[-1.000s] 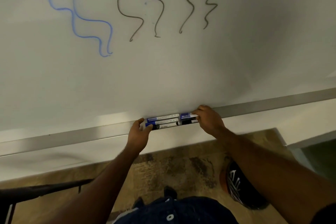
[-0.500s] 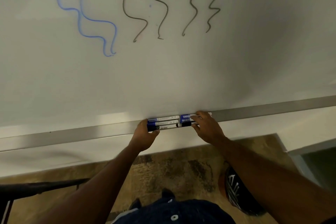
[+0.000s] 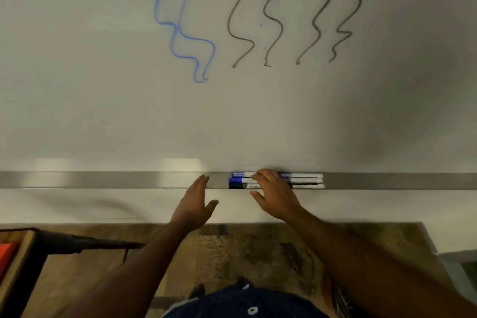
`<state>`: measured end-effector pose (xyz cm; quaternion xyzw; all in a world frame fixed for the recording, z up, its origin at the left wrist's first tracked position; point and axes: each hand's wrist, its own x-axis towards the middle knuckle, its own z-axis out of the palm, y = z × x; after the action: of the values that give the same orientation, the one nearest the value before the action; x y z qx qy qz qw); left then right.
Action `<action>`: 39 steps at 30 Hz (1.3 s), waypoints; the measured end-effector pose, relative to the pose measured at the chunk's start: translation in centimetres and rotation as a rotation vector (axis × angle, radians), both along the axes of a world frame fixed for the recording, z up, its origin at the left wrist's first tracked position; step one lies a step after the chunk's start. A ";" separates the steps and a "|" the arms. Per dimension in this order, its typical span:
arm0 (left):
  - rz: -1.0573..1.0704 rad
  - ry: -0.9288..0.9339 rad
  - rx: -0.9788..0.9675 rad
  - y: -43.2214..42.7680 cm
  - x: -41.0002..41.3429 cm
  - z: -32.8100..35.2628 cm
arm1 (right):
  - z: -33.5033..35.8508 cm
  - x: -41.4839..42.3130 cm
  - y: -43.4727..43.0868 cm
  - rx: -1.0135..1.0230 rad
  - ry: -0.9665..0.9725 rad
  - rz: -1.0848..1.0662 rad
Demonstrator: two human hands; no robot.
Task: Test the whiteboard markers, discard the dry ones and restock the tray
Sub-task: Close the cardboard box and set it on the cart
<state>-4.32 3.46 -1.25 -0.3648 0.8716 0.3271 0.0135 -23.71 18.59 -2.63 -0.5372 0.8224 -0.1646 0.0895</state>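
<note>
board (image 3: 258, 116): white, fills most of my view
tray (image 3: 103, 179): grey metal strip along the board's bottom edge
lines: two blue squiggles (image 3: 180, 28), four dark ones (image 3: 273, 15) to their right
markers (image 3: 304, 181): lying flat in the tray, bunched in rows, blue and dark caps at the left end
right hand (image 3: 276, 196): fingers loosely spread on top of the markers, thumb out below the tray, nothing gripped
left hand (image 3: 195, 204): flat, fingers straight, tips at the tray just left of the markers, holding nothing

Markers (image 3: 304, 181) on tray (image 3: 103, 179): middle stretch hidden under right hand (image 3: 276, 196); count unclear, label print too small to read. Blue squiggles (image 3: 180, 20), dark squiggles (image 3: 273, 15): tops cut off by picture edge. Red object (image 3: 6, 253), near left: cropped, unidentifiable.
</note>
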 end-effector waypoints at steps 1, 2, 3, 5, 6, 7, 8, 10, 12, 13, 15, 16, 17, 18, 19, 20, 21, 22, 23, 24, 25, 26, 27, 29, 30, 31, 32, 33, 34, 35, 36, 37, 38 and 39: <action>0.008 -0.025 -0.028 -0.2 0.9 0.0 | 0.0 0.7 -0.7 0.009 0.001 0.030; 0.017 -0.048 -0.058 -0.5 1.7 -0.1 | 0.0 1.4 -1.3 0.019 0.003 0.058; 0.030 -0.068 -0.093 -0.7 2.6 -0.2 | 0.1 2.0 -1.9 0.031 0.002 0.086; 0.050 -0.120 -0.176 -1.1 4.6 -0.2 | 0.3 3.3 -3.4 0.040 -0.008 0.142; 0.059 -0.154 -0.210 -1.3 5.7 -0.2 | 0.5 4.1 -4.1 0.044 -0.010 0.174; 0.076 -0.187 -0.237 -1.5 6.9 -0.3 | 0.7 5.0 -4.9 0.060 -0.010 0.207; 0.101 -0.215 -0.259 -1.6 8.2 -0.4 | 0.8 5.9 -5.6 0.090 -0.015 0.238; 0.165 -0.245 -0.288 -1.6 11.0 -0.6 | 1.0 7.9 -7.0 0.171 -0.031 0.294; 0.226 -0.273 -0.307 -1.6 14.2 -0.9 | 1.0 10.0 -8.5 0.241 -0.021 0.356; 0.254 -0.294 -0.316 -1.7 15.8 -1.0 | 0.9 11.0 -9.2 0.266 -0.010 0.385; 0.318 -0.326 -0.323 -2.0 19.0 -1.3 | 0.7 13.1 -10.7 0.292 0.019 0.433; 0.350 -0.336 -0.316 -2.0 20.6 -1.5 | 0.5 14.2 -11.3 0.302 0.036 0.450; 0.378 -0.345 -0.305 -2.0 22.2 -1.6 | 0.2 15.3 -11.9 0.312 0.051 0.466; 0.401 -0.355 -0.295 -1.9 23.8 -1.8 | 0.0 16.6 -12.4 0.323 0.065 0.482; 0.418 -0.367 -0.285 -1.7 25.5 -2.0 | -0.3 17.9 -12.8 0.335 0.076 0.501; 0.435 -0.376 -0.277 -1.5 27.2 -2.2 | -0.6 19.2 -13.2 0.343 0.081 0.519; 0.453 -0.380 -0.274 -1.3 28.8 -2.4 | -0.8 20.5 -13.7 0.347 0.087 0.538; 0.470 -0.387 -0.270 -1.3 30.5 -2.6 | -1.0 22.0 -14.4 0.350 0.092 0.557; 0.484 -0.399 -0.262 -1.3 32.1 -2.7 | -1.1 23.4 -15.1 0.349 0.099 0.574; 0.499 -0.414 -0.251 -1.4 33.8 -2.7 | -1.2 25.0 -15.7 0.347 0.104 0.592; 0.514 -0.424 -0.240 -1.4 35.5 -2.8 | -1.3 26.7 -16.3 0.348 0.110 0.609; 0.530 -0.433 -0.228 -1.4 37.1 -3.0 | -1.3 28.4 -16.8 0.346 0.115 0.626; 0.545 -0.439 -0.217 -1.5 38.6 -3.0 | -1.3 30.0 -17.3 0.343 0.118 0.641; 0.574 -0.435 -0.208 -1.8 41.1 -3.0 | -1.1 32.9 -18.2 0.339 0.122 0.670; 0.592 -0.427 -0.210 -2.2 42.7 -3.0 | -1.0 34.6 -18.9 0.333 0.126 0.685; 0.599 -0.425 -0.215 -2.5 43.5 -2.9 | -0.9 35.5 -19.3 0.325 0.124 0.692; 0.602 -0.428 -0.219 -2.7 44.1 -2.8 | -0.7 36.2 -19.7 0.315 0.120 0.695; 0.614 -0.428 -0.219 -2.9 45.1 -2.8 | -0.6 37.3 -20.2 0.309 0.121 0.708; 0.630 -0.426 -0.217 -3.0 46.1 -2.9 | -0.6 38.4 -20.6 0.303 0.123 0.725; 0.647 -0.419 -0.215 -3.0 46.9 -2.9 | -0.5 39.4 -20.9 0.297 0.122 0.742; 0.665 -0.405 -0.218 -3.1 47.7 -2.8 | -0.5 40.3 -21.2 0.290 0.122 0.759; 0.680 -0.388 -0.220 -3.4 48.2 -2.7 | -0.4 41.1 -21.7 0.283 0.126 0.775; 0.692 -0.375 -0.218 -3.6 48.7 -2.5 | -0.2 41.8 -22.3 0.275 0.129 0.790; 0.704 -0.366 -0.208 -3.9 49.1 -2.4 | -0.1 42.5 -22.9 0.266 0.129 0.804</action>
<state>44.81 -0.48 -3.61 -0.6924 0.7052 0.1515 0.0188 18.74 -4.34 -2.78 -0.8081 0.5653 0.0246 0.1635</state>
